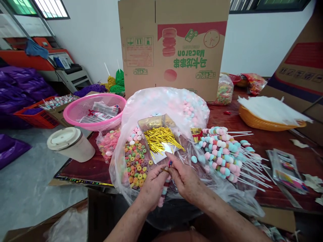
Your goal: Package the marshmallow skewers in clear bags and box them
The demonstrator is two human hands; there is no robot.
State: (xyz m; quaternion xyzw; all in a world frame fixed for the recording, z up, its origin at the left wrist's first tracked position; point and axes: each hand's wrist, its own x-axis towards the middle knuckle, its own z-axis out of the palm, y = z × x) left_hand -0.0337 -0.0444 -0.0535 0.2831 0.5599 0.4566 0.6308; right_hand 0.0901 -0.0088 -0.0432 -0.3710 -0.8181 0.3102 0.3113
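Note:
Between my hands, at the table's near edge, a candy skewer (163, 193) of pink, blue and brown pieces hangs tilted, seemingly in a clear wrapper. My left hand (153, 184) is closed around its upper part, fingertips pinched. A thin gold twist tie (165, 170) crosses the wrapper's neck. My right hand (186, 178) pinches at that same neck and tie, its index finger stretched forward; the exact grip is partly hidden. Just beyond lies a pile of gold twist ties (163, 138) on an opened packet. Ring gummies (137, 164) are heaped beside my left hand.
Finished-looking marshmallow skewers (222, 153) lie at right, near flat printed packets (287, 168). An orange basket (272, 122) stands behind them. At left are a lidded cup (72, 144) and a pink basket (94, 126). A large carton (141, 64) rises behind the plastic bag (151, 99).

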